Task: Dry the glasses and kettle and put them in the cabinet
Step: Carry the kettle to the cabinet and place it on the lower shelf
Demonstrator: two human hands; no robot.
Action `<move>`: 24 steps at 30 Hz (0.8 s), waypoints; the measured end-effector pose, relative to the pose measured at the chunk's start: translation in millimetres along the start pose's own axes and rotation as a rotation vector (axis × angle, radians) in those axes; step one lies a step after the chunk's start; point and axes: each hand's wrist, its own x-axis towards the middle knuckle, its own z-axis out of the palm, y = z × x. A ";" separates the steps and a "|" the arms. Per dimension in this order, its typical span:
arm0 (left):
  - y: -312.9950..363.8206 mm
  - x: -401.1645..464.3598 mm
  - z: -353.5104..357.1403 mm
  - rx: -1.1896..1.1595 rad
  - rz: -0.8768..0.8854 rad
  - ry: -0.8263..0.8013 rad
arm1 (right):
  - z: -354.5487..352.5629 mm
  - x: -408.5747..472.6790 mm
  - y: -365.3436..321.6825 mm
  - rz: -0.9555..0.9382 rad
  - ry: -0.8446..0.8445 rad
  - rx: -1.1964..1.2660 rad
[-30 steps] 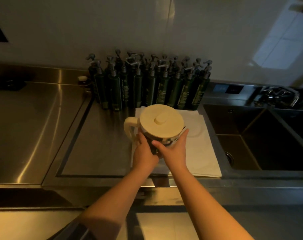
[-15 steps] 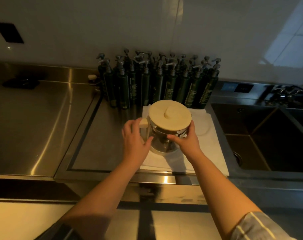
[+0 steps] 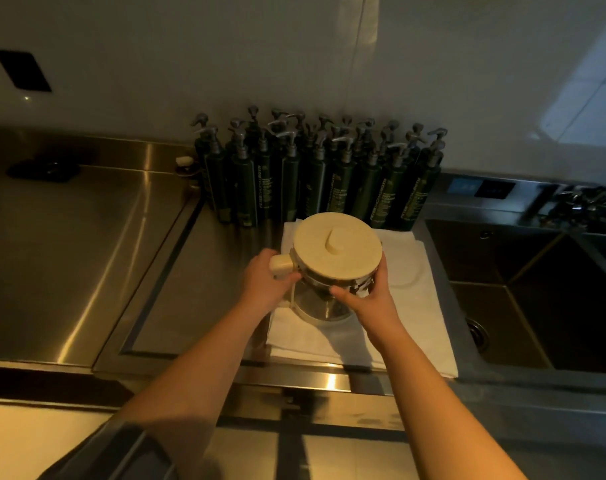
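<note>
A glass kettle [image 3: 332, 268] with a cream lid and cream handle stands over a folded white cloth [image 3: 409, 327] on the steel counter. My left hand [image 3: 265, 282] grips the handle on the kettle's left side. My right hand [image 3: 367, 292] curls round the glass body on its right and front. The kettle's base is partly hidden by my hands, so I cannot tell whether it rests on the cloth or is just lifted. No drinking glasses are in view.
Several dark green pump bottles [image 3: 315, 181] stand in rows against the wall right behind the kettle. A deep steel sink [image 3: 523, 306] lies to the right, with a tap [image 3: 582, 202] behind it. The steel counter [image 3: 69, 258] stretches left.
My left hand moved from the kettle's front to its handle and closed round it. My right hand slid round the body's right side. The handle turned toward me on the left.
</note>
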 end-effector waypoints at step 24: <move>-28.2 -72.0 -184.2 0.029 -0.133 0.751 | 191.7 60.7 -86.5 -0.150 -0.660 0.124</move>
